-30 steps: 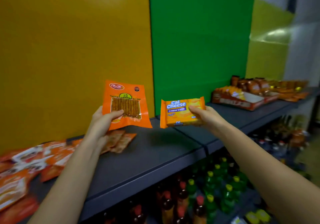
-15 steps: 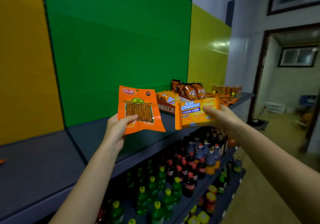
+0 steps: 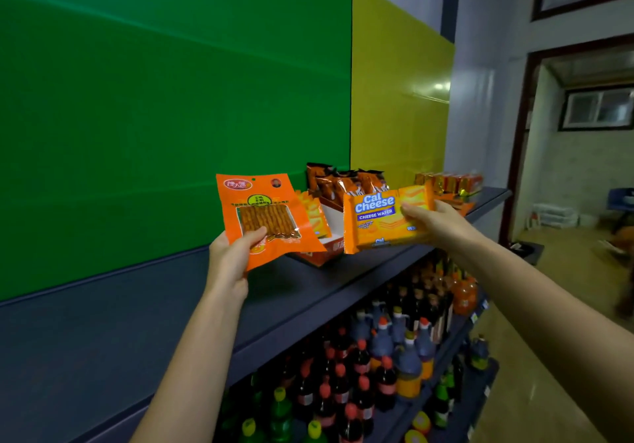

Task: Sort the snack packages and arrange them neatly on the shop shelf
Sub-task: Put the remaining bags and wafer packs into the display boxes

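Note:
My left hand point(image 3: 230, 260) grips the lower edge of a flat orange snack pouch point(image 3: 264, 216) with a clear window showing brown sticks, held upright above the dark shelf point(image 3: 144, 309). My right hand point(image 3: 435, 223) holds an orange Cal Cheese wafer pack point(image 3: 380, 219) by its right end, just right of the pouch. Behind both stands an open display box point(image 3: 329, 236) with more wafer packs and several brown-orange bags point(image 3: 343, 183) upright at its back.
Red and gold packages point(image 3: 449, 182) line the shelf's far right end. Green point(image 3: 171, 116) and yellow point(image 3: 394, 99) panels back the shelf. Bottles point(image 3: 377, 357) fill the lower shelves. A doorway point(image 3: 576, 154) opens at right.
The view has swung right along the shelf. Both hands carried their packages toward the display box, which now sits close behind them. The scattered packs at left are out of sight.

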